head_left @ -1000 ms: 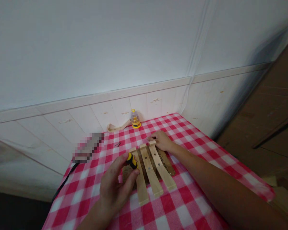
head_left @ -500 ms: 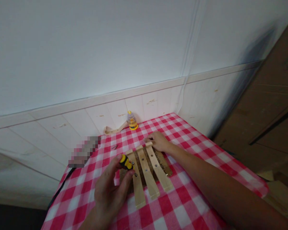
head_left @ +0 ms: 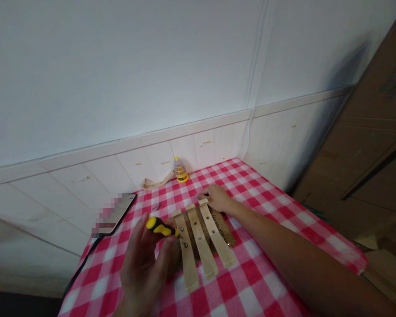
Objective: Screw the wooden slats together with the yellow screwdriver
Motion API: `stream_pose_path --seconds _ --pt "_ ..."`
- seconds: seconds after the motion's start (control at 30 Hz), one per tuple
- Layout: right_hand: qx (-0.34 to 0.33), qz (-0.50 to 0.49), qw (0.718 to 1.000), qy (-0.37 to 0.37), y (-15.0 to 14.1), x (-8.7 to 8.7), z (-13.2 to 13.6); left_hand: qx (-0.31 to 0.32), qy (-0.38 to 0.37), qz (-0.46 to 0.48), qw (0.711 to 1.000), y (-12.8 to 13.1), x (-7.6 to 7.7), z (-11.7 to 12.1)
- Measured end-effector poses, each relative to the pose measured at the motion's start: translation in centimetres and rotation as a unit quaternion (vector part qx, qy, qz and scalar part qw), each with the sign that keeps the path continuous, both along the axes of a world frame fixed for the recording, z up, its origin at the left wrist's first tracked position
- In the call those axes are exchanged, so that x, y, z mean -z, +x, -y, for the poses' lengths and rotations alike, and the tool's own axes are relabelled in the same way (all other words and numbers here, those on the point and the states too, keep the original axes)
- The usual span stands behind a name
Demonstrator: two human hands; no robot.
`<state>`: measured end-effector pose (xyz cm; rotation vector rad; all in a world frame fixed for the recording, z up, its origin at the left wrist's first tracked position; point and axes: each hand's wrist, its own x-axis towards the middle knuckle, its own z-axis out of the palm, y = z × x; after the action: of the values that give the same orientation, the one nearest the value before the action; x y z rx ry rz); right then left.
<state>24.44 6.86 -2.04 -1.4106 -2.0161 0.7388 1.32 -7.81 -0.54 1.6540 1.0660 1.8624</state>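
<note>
A small yellow-and-black screwdriver [head_left: 160,227] is held between the thumb and fingers of my left hand [head_left: 145,259]. It is tilted, its tip end towards the leftmost of three pale wooden slats [head_left: 188,268]. Two screw heads [head_left: 185,245] show on that slat near the tool. The slats lie side by side across a brown board [head_left: 229,233] with a rough, studded surface. My right hand [head_left: 216,197] rests at the far end of the board, beside the rightmost slat's raised end, with its fingers curled. What those fingers hold, if anything, is hidden.
A red-and-white checked cloth [head_left: 251,286] covers the table. Near the wall stand a clear-and-yellow bottle-shaped container [head_left: 181,171] and a curved wooden piece [head_left: 155,184]. Small dark bits [head_left: 156,206] lie behind the board. A phone-like device [head_left: 119,215] with a cable is at left, cardboard [head_left: 356,145] at right.
My left hand has drawn the screwdriver back to the left, away from the screws on the leftmost slat. My right hand stays at the board's far end. The view has shifted slightly.
</note>
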Motion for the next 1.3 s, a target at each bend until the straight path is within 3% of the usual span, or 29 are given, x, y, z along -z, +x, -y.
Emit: stream_pose_path --seconds 0.1,0.23,0.53,0.8,0.97,1.13,1.3 --pt "0.001 -0.031 0.999 -0.012 0.0 0.2 0.0 -0.049 0.003 0.021 0.999 0.1 -0.3 -0.4" --pt "0.014 -0.093 0.995 -0.038 0.2 0.0 -0.2 -0.055 0.008 0.017 0.998 0.0 0.3 -1.1" --pt "-0.008 -0.223 0.966 -0.130 0.7 -3.1 -1.2 -0.070 -0.049 0.040 0.996 -0.3 1.6 -1.2" --pt "-0.131 -0.181 0.956 -0.192 -1.4 -6.5 -0.6 -0.045 -0.070 0.073 0.994 -0.5 2.0 -1.5" --pt "-0.259 -0.106 0.940 -0.198 -3.1 -6.8 0.0 -0.037 -0.055 0.087 0.994 -0.6 2.6 -1.7" --pt "-0.289 -0.111 0.916 -0.258 -2.9 -6.2 -0.3 -0.017 -0.061 0.083 0.995 -0.3 2.8 -1.5" --pt "-0.240 -0.111 0.932 -0.246 -3.1 -6.2 0.0 -0.022 -0.049 0.065 0.996 -0.1 2.5 -1.2"
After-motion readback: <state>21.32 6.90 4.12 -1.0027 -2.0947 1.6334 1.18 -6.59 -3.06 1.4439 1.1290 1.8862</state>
